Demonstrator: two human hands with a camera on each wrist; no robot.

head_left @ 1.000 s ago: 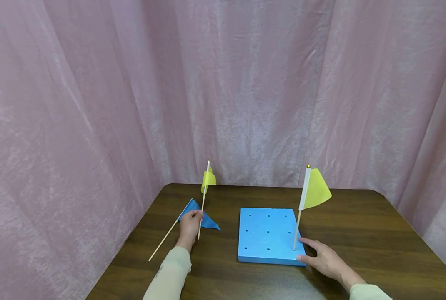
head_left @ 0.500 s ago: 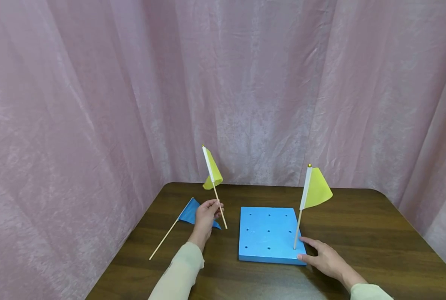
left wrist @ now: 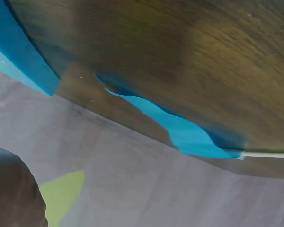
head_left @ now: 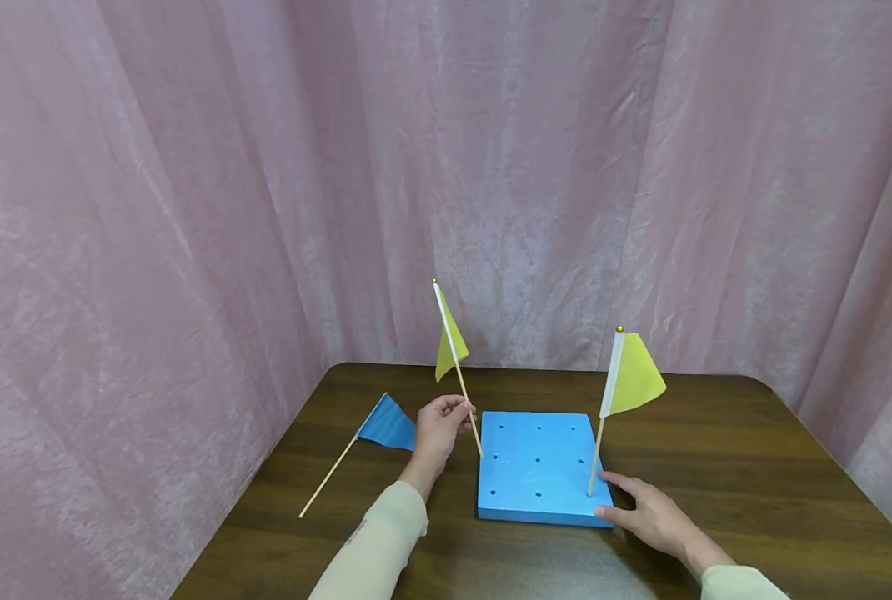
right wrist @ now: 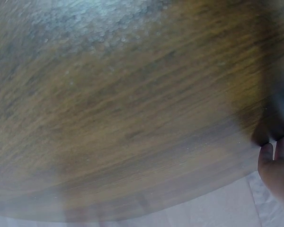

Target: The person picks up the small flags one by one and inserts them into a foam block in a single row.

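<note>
Pinching thin wooden stick (head_left: 463, 383) of yellow cloth flag (head_left: 452, 337), centre frame: left grip (head_left: 438, 429). Right grip (head_left: 652, 517), uncurled, touches square blue board (head_left: 515, 477), lower centre-right. Flag likely light, floppy; hold by stiff stick.

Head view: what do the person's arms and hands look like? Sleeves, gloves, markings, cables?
Left hand and right hand are bare, no gloves visible. Left sleeve is pale cream-green, ending short of the hand, with a faint dark marking too small to read. Right sleeve matches in colour; only its end shows. No cables visible.
</note>
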